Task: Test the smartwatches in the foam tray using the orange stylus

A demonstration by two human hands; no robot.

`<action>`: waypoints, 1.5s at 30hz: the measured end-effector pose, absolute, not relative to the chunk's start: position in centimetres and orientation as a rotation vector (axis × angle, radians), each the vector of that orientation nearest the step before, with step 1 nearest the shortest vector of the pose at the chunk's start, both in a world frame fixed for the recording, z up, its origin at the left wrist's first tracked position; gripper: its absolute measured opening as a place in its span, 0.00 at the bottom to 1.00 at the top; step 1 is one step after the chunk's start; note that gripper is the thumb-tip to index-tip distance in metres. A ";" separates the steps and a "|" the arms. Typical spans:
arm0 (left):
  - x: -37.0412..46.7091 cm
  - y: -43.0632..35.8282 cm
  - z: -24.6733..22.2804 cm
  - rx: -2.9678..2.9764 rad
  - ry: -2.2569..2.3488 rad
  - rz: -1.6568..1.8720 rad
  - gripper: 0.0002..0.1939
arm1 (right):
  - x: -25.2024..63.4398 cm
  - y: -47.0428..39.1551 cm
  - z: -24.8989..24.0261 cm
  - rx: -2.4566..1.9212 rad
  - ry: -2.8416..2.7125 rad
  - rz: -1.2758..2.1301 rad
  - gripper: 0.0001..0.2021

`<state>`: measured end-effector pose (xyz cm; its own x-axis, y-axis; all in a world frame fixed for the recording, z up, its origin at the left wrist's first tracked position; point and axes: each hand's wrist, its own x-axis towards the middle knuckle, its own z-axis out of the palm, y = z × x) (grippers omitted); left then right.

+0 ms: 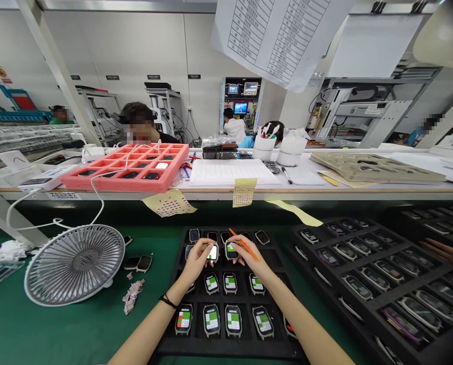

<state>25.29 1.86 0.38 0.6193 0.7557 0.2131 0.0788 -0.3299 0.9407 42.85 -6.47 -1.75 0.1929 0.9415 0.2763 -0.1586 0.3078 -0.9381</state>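
Over a black foam tray (pixel 226 348), my left hand (pixel 196 257) pinches a smartwatch body (pixel 213 253) with a lit, mostly white screen. Close beside it, my right hand (pixel 248 250) grips another strapless smartwatch (pixel 231 250), its screen showing green and white. An orange pen-like stick (pixel 251 246) lies slanted across the right hand, between its fingers. Several watches with green-and-white screens, such as one watch (pixel 212 319), sit in the tray's pockets nearer me. One watch (pixel 184 319) at the left also shows red. Watches in the far row have dark screens.
A round grey fan (pixel 76 266) stands left, near two dark watches (pixel 138 263) and paper scraps (pixel 133 295). More black trays (pixel 348 309) of watches are at right, with another person's hand (pixel 445 253). The shelf ahead holds a pink tray (pixel 127 167) and papers (pixel 232 172).
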 end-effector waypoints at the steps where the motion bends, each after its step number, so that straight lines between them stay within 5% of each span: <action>1: 25.3 1.8 0.4 1.797 0.685 0.797 0.21 | 42.8 -6.5 -1.6 -0.944 -1.065 0.952 0.17; 33: 25.5 1.5 0.4 1.858 0.613 0.814 0.23 | 42.8 -6.7 -1.9 -0.863 -1.257 0.993 0.22; 45: 25.5 1.6 0.4 1.810 0.602 0.778 0.23 | 42.7 -7.2 -0.8 -1.005 -0.995 0.956 0.17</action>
